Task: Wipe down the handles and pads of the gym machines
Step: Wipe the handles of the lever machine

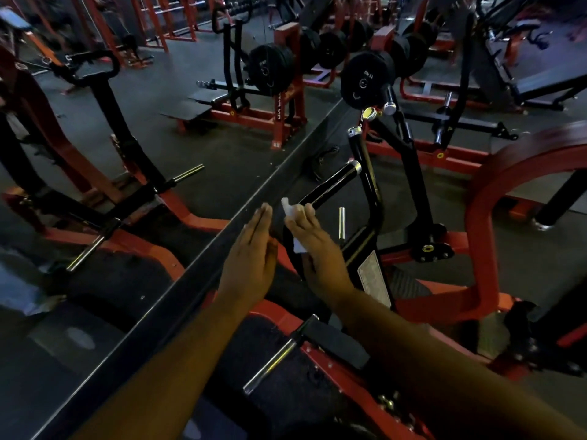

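Observation:
My right hand (314,249) holds a white wipe (293,214) and lies over the lower end of a black machine handle (333,182) with a chrome cap. The handle runs up and to the right from my fingers. My left hand (254,252) is held flat, fingers straight and together, just left of the right hand, holding nothing. It hovers over the dark frame of a wall mirror (197,262). Both forearms reach in from the bottom of the view.
The red and black machine frame (476,249) curves around on the right. Chrome pegs (341,222) stick out near my hands. Black weight plates (365,81) hang on the machine behind. The mirror on the left reflects more red machines.

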A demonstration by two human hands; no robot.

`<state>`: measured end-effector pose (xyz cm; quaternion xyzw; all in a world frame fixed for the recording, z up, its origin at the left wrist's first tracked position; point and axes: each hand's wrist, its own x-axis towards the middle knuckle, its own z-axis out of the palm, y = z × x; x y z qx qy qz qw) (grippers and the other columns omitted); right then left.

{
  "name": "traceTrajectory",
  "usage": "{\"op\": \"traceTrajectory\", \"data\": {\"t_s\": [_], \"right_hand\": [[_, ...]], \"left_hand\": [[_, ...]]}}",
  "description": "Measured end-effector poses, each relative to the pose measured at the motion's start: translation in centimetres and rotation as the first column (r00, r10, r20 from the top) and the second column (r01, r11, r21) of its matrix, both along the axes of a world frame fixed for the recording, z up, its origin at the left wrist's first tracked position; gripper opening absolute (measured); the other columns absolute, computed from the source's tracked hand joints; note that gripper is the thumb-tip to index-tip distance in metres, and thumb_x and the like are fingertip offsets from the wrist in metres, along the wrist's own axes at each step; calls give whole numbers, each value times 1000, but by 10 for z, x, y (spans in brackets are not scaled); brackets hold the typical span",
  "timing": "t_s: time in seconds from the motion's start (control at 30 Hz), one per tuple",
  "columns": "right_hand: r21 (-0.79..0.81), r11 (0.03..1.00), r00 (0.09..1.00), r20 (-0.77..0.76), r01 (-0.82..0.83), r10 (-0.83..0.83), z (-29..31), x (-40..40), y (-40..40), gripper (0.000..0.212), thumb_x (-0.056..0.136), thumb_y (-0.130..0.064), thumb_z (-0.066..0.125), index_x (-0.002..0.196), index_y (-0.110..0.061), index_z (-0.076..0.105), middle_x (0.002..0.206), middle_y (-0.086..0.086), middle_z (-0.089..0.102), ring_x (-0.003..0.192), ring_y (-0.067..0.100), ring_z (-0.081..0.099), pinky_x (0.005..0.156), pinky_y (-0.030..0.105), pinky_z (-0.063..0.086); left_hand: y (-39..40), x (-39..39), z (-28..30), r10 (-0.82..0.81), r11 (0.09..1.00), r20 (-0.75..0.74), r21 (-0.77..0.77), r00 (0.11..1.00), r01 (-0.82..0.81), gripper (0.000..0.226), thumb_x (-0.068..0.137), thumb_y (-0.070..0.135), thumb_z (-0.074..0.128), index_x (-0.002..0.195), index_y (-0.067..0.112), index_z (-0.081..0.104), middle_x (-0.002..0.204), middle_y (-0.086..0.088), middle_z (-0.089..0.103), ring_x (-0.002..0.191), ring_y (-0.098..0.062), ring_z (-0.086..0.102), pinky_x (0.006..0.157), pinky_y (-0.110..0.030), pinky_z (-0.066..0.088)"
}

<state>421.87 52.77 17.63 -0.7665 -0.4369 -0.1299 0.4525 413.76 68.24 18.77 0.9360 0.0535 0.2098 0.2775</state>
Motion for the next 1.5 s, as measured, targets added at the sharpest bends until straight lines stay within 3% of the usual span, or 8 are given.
{"op": "traceTrajectory", "data": {"t_s": [0.33,0.53,0.63,0.8,0.97,1.17,1.33,1.5], "right_hand": [[-336,935,976,135,-117,170,-68,-21,-84,61,90,9,47,149,-6,47,161,11,35,154,23,24,123,39,29],[-279,948,988,37,152,-147,-48,18,-99,62,90,1,43,151,-12,47,159,5,41,146,20,40,118,28,34],[-444,883,988,97,151,-121,-58,19,-70,55,90,-3,48,144,-6,54,151,15,51,145,31,40,122,43,27],[-185,979,991,-89,82,-99,-57,-30,-71,60,92,5,40,150,-10,45,154,-3,40,149,-6,19,123,21,21],[208,974,922,-388,93,-5,-25,-6,-101,39,103,-6,44,137,-18,60,121,-13,69,108,3,67,92,36,58],[-239,956,953,-205,170,-221,-64,88,-105,65,92,17,47,150,-13,48,155,15,44,146,34,37,109,43,46],[-220,975,991,132,44,-16,-98,22,-85,66,89,10,52,152,-5,40,159,10,38,153,21,20,126,37,15],[90,980,894,-403,-175,197,-53,32,-106,38,110,-14,39,143,-22,56,120,-17,67,103,1,66,85,20,52]], "left_hand": [[-10,28,14,-101,994,-5,45,995,102,61,109,37,41,164,16,22,170,-3,22,156,-18,23,123,-48,33],[-36,51,28,-50,989,-74,136,996,60,67,109,36,47,165,16,16,171,-8,19,155,-25,24,120,-40,30],[-51,66,39,16,978,-135,207,991,13,64,109,36,45,164,14,18,168,-12,23,151,-30,29,113,-44,40],[-55,84,43,116,947,-192,319,974,-50,62,109,40,42,162,15,23,162,-12,35,141,-32,45,101,-45,49],[-63,98,53,191,912,-213,399,958,-93,64,107,49,43,158,12,30,150,-14,48,130,-34,53,92,-46,50],[-77,121,64,328,825,-212,539,921,-170,54,106,59,39,122,9,49,111,-15,67,97,-35,67,66,-39,34],[-77,122,54,376,773,-128,590,918,-235,55,104,64,37,116,12,50,97,-12,68,83,-32,69,58,-36,36],[-78,124,56,397,774,-110,574,911,-268,53,103,65,40,113,14,51,97,-11,70,86,-34,70,60,-36,34]]}}
